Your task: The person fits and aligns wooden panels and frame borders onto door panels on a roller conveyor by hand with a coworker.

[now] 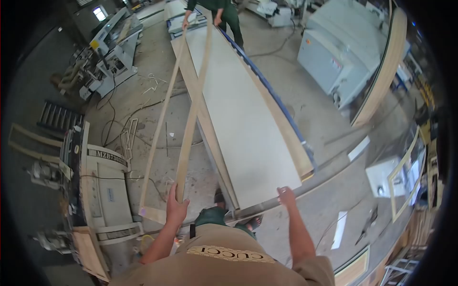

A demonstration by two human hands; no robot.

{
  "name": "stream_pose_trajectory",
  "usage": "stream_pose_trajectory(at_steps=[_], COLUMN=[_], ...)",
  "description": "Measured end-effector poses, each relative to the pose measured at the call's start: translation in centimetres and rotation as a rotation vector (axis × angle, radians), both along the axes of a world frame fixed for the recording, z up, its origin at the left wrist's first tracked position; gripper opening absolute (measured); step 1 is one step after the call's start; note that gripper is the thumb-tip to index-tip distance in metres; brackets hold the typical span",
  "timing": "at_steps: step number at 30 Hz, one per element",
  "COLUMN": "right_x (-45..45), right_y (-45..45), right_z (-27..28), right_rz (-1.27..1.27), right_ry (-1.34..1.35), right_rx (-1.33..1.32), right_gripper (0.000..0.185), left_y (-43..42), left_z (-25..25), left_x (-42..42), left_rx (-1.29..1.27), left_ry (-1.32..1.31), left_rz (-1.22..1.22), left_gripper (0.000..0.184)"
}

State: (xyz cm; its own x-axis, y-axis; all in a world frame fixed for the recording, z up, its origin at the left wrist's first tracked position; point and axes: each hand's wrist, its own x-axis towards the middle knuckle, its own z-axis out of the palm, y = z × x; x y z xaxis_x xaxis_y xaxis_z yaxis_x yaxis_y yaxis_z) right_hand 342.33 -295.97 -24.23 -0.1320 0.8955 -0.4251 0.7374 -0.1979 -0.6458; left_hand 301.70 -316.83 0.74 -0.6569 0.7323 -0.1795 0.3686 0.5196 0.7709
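On your far left, the pale machine (107, 183) carries black lettering starting "MZB730", its end unclear; a lower plate is too blurred to read. Next, the long wooden frame (194, 112) slants out from you beside the white panel, a co-worker's hand (185, 24) at its far end. Your left hand (176, 209) grips its near end, thumb opposite fingers. Your tan shirt (205, 238) reads "GUCCI", upside down. At the white panel's (248, 128) near edge, your right hand (287, 196) has curled fingers; whether it grips, you can't tell.

tan GUCCI-lettered shirt (224, 268), dark green shorts (211, 217)
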Motion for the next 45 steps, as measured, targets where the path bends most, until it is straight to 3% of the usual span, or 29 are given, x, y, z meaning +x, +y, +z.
stream_pose_trajectory(at_steps=[4,5,7,10,12,15,17,18,20,22,24,25,27,29,30,31,32,34,35,37,38,39,40,41,42,43,44,45], right_x=[-3.4,-4.8,-5.3,-3.4,0.6,8.2,18.2,18.8,23.0,27.5,28.9,29.2,32.0,34.5,35.0,34.3,34.5,29.8,26.3,19.3,15.6,12.6,9.6,7.1,4.7,1.0,-3.0,-5.4], right_y=[-6.1,-7.8,-10.6,-13.8,-16.2,-20.1,-24.0,-25.5,-29.9,-33.8,-36.9,-37.8,-40.8,-44.3,-45.2,-45.4,-45.6,-42.7,-40.0,-34.5,-30.9,-27.5,-24.5,-21.7,-19.3,-16.9,-14.8,-14.2], right_z=[3.8,7.2,7.7,8.1,5.5,4.5,-3.0,1.1,3.8,3.6,6.8,7.1,4.1,-0.3,-2.4,-3.7,-7.7,-8.2,-8.0,-7.9,-8.2,-7.9,-7.8,-8.9,-10.3,-8.0,-4.0,-2.5], right_rz=[0.273,0.247,0.383,0.373,0.315,0.142,0.589,0.169,-0.297,-0.484,-0.784,-0.81,-0.592,-0.107,0.132,0.533,0.545,0.593,0.354,-0.369,-0.651,-0.478,-0.605,-0.508,-0.414,-0.45,-0.486,-0.466], right_ry=[0.307,0.36,0.399,0.302,0.253,0.134,-0.161,-0.061,0.093,0.109,0.045,0.019,-0.131,-0.35,-0.43,-0.579,-0.504,-0.346,-0.125,0.334,0.362,0.319,0.467,0.451,0.429,0.502,0.574,0.564], right_rx=[0.152,0.008,0.075,-0.098,-0.127,-0.2,0.307,0.009,-0.244,-0.277,-0.406,-0.419,-0.43,-0.363,-0.297,-0.099,-0.103,0.171,-0.103,-0.486,-0.727,-0.637,-0.651,-0.54,-0.427,-0.419,-0.409,-0.396], right_gripper=[0.036,0.035,0.036,0.035,0.034,0.034,0.036,0.036,0.037,0.035,0.031,0.031,0.031,0.031,0.031,0.026,0.025,0.024,0.022,0.019,0.02,0.019,0.019,0.022,0.025,0.028,0.03,0.032], left_y=[1.9,2.9,5.1,9.3,12.1,15.7,18.1,19.5,21.7,23.1,24.2,24.8,25.7,25.8,25.4,24.5,23.1,17.8,14.8,8.5,5.1,3.0,-0.7,-4.6,-10.6,-13.9,-17.6,-20.7], left_z=[-0.6,-2.2,-5.4,-12.6,-17.4,-18.5,-19.6,-21.5,-22.1,-20.9,-18.5,-18.1,-18.2,-19.4,-20.6,-22.0,-23.2,-23.2,-23.1,-24.6,-26.6,-24.2,-25.4,-29.4,-34.7,-33.4,-33.8,-33.3], left_x=[3.1,4.2,6.4,10.6,14.5,20.6,23.3,24.5,27.2,29.9,31.2,31.1,30.8,31.1,31.4,31.3,30.7,26.9,24.1,17.6,14.1,9.1,5.2,-0.2,-5.7,-9.7,-13.6,-16.4], left_rx=[-0.05,-0.044,0.018,0.1,0.033,-0.098,-0.187,-0.232,-0.256,-0.236,-0.167,-0.176,-0.125,-0.018,-0.015,-0.021,-0.032,0.046,0.089,-0.02,-0.125,-0.154,-0.179,-0.229,-0.383,-0.374,-0.586,-0.682], left_ry=[0.044,0.031,-0.095,-0.287,-0.271,-0.315,-0.399,-0.466,-0.521,-0.498,-0.526,-0.655,-0.855,-0.993,-0.845,-0.687,-0.527,-0.279,-0.151,-0.115,-0.13,-0.213,-0.194,-0.126,0.247,0.106,0.183,0.276], left_rz=[-0.07,-0.074,-0.091,-0.095,-0.017,0.094,0.116,0.11,0.116,0.145,0.143,0.059,-0.124,-0.321,-0.402,-0.481,-0.563,-0.695,-0.767,-0.672,-0.472,-0.503,-0.274,-0.161,-0.274,-0.007,-0.001,0.091], left_gripper=[0.077,0.077,0.077,0.076,0.078,0.086,0.092,0.095,0.097,0.096,0.083,0.075,0.071,0.076,0.073,0.07,0.067,0.067,0.066,0.065,0.06,0.052,0.048,0.046,0.044,0.046,0.036,0.041])
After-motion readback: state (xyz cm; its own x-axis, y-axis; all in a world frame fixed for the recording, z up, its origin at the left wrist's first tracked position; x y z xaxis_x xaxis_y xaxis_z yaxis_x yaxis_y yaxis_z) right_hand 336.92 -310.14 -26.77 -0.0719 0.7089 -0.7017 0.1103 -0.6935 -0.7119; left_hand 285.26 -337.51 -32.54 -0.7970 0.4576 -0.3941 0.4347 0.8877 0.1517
